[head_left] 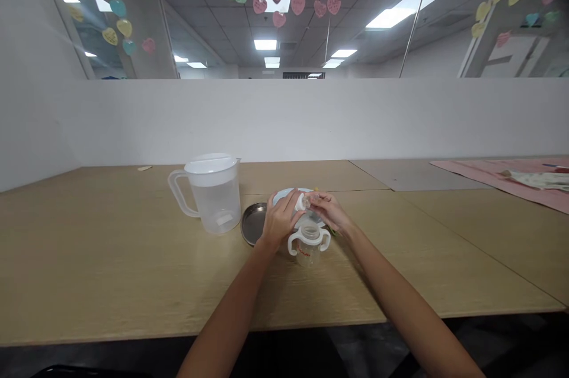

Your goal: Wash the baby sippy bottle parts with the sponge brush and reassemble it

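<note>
Grip of left hand (281, 216) around white bottle top (303, 202); right-hand fingers (316, 199) pinched at its clear tip.

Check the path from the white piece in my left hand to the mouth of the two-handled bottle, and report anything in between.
Nothing visible stands between the white piece and the uncovered mouth of the two-handled bottle. The metal dish sits off to the left, and the right hand is beside the piece.

One head-worn view looks forward and down over the hands (303, 212) at arm's length
</note>
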Tool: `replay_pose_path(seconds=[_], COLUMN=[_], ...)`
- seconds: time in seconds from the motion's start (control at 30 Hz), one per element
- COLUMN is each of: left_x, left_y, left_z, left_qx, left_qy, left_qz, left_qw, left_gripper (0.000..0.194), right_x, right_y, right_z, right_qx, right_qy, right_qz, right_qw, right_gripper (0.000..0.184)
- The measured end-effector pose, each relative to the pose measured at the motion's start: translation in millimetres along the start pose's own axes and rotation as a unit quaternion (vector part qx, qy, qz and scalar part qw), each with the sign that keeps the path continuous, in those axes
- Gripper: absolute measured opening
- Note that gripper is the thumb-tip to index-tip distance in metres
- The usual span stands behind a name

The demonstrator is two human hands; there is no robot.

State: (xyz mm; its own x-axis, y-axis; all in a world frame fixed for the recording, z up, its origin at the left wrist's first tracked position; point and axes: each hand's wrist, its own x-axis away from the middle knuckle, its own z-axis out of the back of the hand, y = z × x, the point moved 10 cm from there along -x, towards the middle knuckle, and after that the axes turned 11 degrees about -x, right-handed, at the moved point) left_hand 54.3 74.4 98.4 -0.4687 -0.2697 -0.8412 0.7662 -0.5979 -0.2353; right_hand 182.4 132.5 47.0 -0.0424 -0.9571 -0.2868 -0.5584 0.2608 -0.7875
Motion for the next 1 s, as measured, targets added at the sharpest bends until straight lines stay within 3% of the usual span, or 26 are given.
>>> replay_pose_path(seconds=[0.27, 0.37, 0.43, 0.5, 0.57, 0.63, 0.73, 0.9, 1.0], left_x=[-1.4, -0.6, 1.1, 4.1, 8.3, 12.8, 19.2, 25.1, 12.6], left_y=[-2.8, -12.2, -17.0, -19.5, -21.6, -23.9, -24.1, -24.4, -27.3], left_z=[12.4, 7.5, -1.9, -13.0, -23.4, -30.9, -39.0, -49.5, -35.5], left_qx=[0.046, 0.067, 0.057, 0.037, 0.019, 0.007, 0.002, 0.019, 0.017], left_qy=[0.033, 0.008, -0.036, -0.085, -0.127, -0.154, -0.183, -0.215, -0.179], left_qz=[0.019, 0.068, 0.093, 0.106, 0.115, 0.126, 0.13, 0.148, 0.153], left_qw=[0.998, 0.995, 0.993, 0.99, 0.985, 0.98, 0.975, 0.965, 0.972], left_gripper=[0.044, 0.043, 0.039, 0.032, 0.028, 0.029, 0.03, 0.028, 0.029], right_x=[-8.0, -7.4, -1.0, 6.2, 8.9, 8.2, 6.4, 1.7, 2.1], right_y=[-2.2, -19.3, -40.3, -54.2, -50.3, -39.2, -25.8, -14.4, -24.3], right_z=[8.2, 26.5, 32.8, 21.9, 6.0, -2.4, -4.3, -1.4, -12.2], right_qx=[-0.046, 0.053, 0.234, 0.453, 0.619, 0.701, 0.736, 0.735, 0.719], right_qy=[0.007, 0.069, 0.107, 0.099, 0.054, 0.007, -0.036, -0.066, -0.066], right_qz=[0.018, 0.082, 0.16, 0.225, 0.242, 0.225, 0.189, 0.158, 0.201], right_qw=[0.999, 0.993, 0.953, 0.857, 0.745, 0.676, 0.649, 0.656, 0.662], right_gripper=[0.03, 0.039, 0.041, 0.039, 0.038, 0.037, 0.035, 0.035, 0.037])
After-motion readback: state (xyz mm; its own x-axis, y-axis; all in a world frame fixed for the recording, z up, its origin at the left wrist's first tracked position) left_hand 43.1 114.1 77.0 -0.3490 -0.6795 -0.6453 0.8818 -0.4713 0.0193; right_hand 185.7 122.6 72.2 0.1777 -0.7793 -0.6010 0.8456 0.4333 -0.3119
